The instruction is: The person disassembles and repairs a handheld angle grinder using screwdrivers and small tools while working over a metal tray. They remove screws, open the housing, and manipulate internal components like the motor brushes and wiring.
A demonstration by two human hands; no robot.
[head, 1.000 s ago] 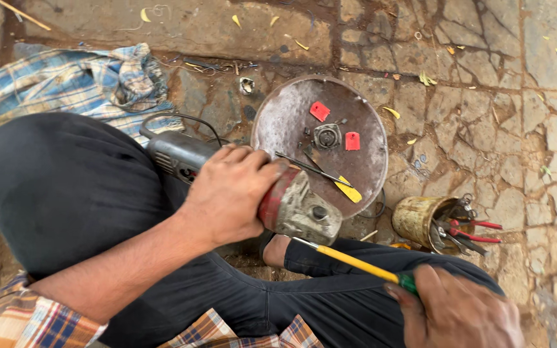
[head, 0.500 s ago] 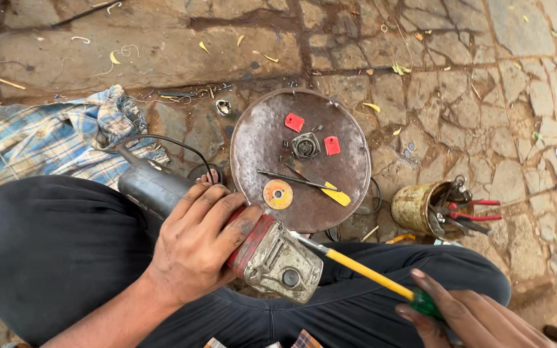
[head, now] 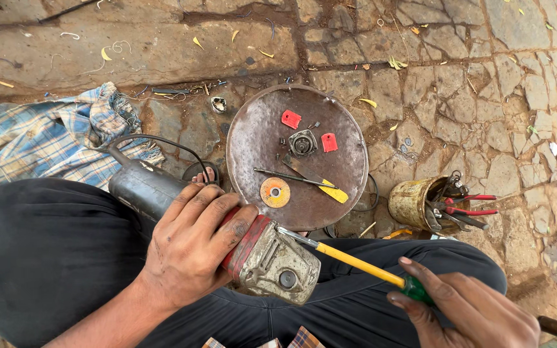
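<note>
Left hand grips the angle grinder; right hand grips the screwdriver.
Round metal tray and rusty tin sit on cracked stone floor.

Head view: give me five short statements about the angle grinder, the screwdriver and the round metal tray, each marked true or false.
1. The left hand grips the grey and red angle grinder. True.
2. The right hand holds a yellow-shafted screwdriver with a green handle. True.
3. The round metal tray lies bare. False: red pieces, an orange disc and small tools lie on it.
4. The rusty yellow tin holds paintbrushes. False: it holds red-handled pliers.
5. The screwdriver's tip meets the grinder's head. True.
</note>
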